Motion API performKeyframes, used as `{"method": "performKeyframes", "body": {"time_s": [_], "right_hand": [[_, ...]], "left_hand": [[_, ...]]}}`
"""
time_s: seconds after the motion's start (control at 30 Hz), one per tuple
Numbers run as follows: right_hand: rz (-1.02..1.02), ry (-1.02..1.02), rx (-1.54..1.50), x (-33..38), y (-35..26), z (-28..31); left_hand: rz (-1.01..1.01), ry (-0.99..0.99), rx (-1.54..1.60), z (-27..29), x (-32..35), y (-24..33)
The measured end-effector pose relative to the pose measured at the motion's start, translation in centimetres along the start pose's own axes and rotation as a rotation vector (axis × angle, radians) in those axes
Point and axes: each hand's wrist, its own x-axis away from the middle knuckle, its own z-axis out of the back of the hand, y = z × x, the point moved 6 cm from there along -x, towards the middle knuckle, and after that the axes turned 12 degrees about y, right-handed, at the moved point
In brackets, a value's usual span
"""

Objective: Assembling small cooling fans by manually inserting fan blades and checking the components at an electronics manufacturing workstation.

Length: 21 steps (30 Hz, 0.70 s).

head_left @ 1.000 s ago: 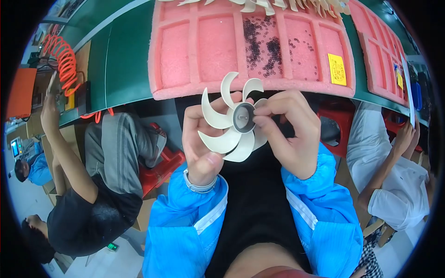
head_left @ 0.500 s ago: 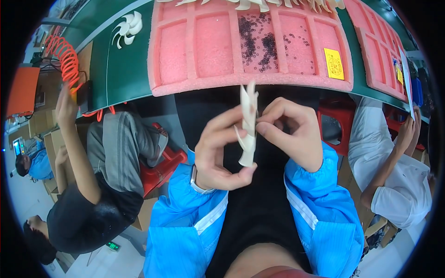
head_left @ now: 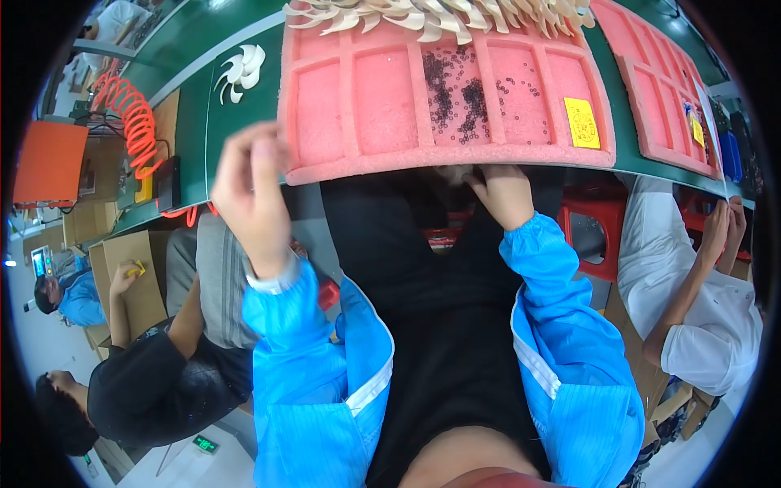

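Note:
My left hand is raised beside the near left corner of a pink foam tray. Motion smears its curled fingers, and nothing clear shows in them. Below the tray's near edge is my right hand, thumb apart from the fingers, whose tips are partly hidden. A pale blurred shape lies beside that thumb, too indistinct to name. Small black rings are scattered in the tray's middle compartments. Many cream fan wheels with curved blades are heaped along the tray's far side.
A single white fan wheel lies on the green table left of the tray. A coiled red hose hangs farther left. Another pink tray is on the right. Co-workers sit on both sides, near red stools.
The cream fan wheel has gone from my left hand. That hand has moved up and left, while my right has moved forward to the tray's near edge. The view has shifted slightly.

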Motion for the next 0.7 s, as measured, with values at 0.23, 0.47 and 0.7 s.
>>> {"method": "performKeyframes", "body": {"time_s": [0.23, 0.47, 0.7], "right_hand": [[0.159, -0.157, -0.158, 1.4, -5.8, 4.1], [0.119, 0.313, -0.162, -2.4, -7.9, 14.4], [0.153, 0.322, 0.384, -6.6, -6.3, 14.4]], "left_hand": [[-0.579, -0.024, -0.603, -1.5, -11.0, -8.8], [-0.324, -0.347, -0.747, -1.2, -13.6, -12.1], [-0.186, -0.123, -0.167, 3.0, -7.1, -6.4]]}}
